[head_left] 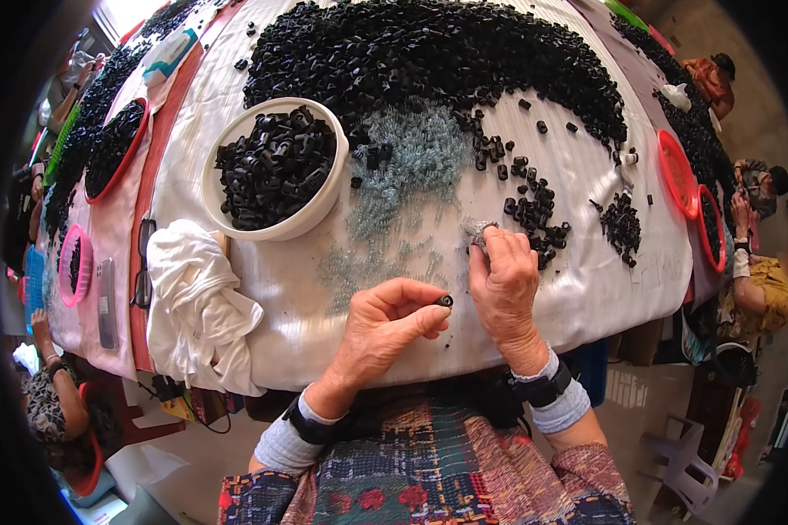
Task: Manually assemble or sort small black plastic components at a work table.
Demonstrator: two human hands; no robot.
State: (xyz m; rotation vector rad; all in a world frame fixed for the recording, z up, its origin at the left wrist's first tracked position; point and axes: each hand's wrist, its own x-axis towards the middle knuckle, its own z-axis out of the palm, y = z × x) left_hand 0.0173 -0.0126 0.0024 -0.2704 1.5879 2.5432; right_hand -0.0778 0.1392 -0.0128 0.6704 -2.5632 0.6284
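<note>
Between the thumb and fingers of my left hand (385, 324) is a small black plastic part (445, 300), its round hollow end showing. My right hand (506, 276) is closed, fingertips down at a small heap of tiny grey pieces (479, 229); what it pinches is too small to make out. Beyond my hands spreads a pile of tiny, pale blue-grey, spring-like pieces (416, 153). A loose group of black plastic parts (534, 214) lies just right of my right hand's fingers. To the left stands a white bowl (276, 231) filled with similar black parts.
A large heap of black parts (429, 52) covers the far side of the white-clothed table (298, 341). A crumpled white cloth (193, 297), glasses (143, 262) and a phone (107, 302) lie left. Red baskets (677, 175) stand right. Other people sit along both sides.
</note>
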